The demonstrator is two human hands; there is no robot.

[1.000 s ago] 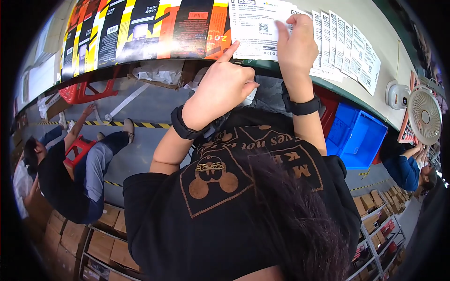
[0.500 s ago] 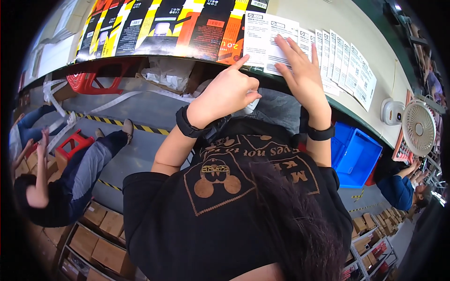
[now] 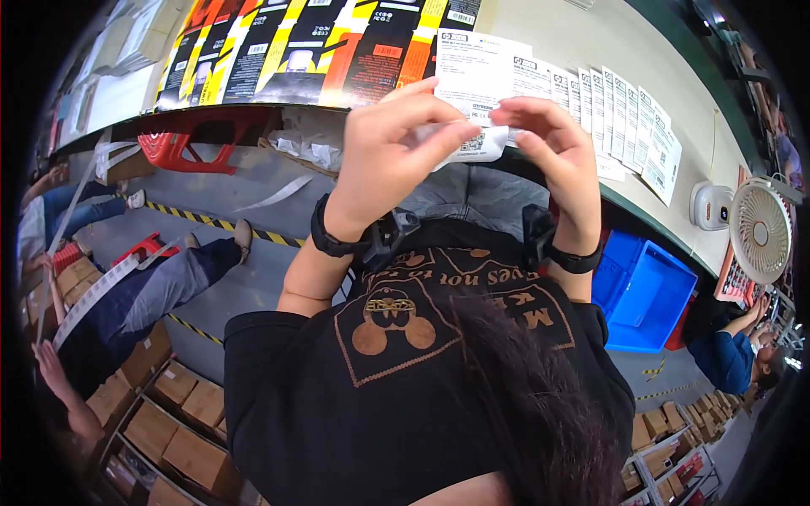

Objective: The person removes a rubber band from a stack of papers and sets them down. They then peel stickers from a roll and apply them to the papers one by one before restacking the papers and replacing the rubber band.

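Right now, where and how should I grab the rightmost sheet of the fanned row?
Pinch the rightmost sheet by its right long edge, coming from the right. It lies flat, overlapping its left neighbour, while that right edge is free, with tabletop beyond. The right hand, at the curled sheet, seems better placed; likely slide a fingertip under first.

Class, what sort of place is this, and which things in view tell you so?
Probably a packing workshop or warehouse, judging by the many brown cardboard boxes, the yellow-and-black floor tape, and the worktable laid with white printed sheets.
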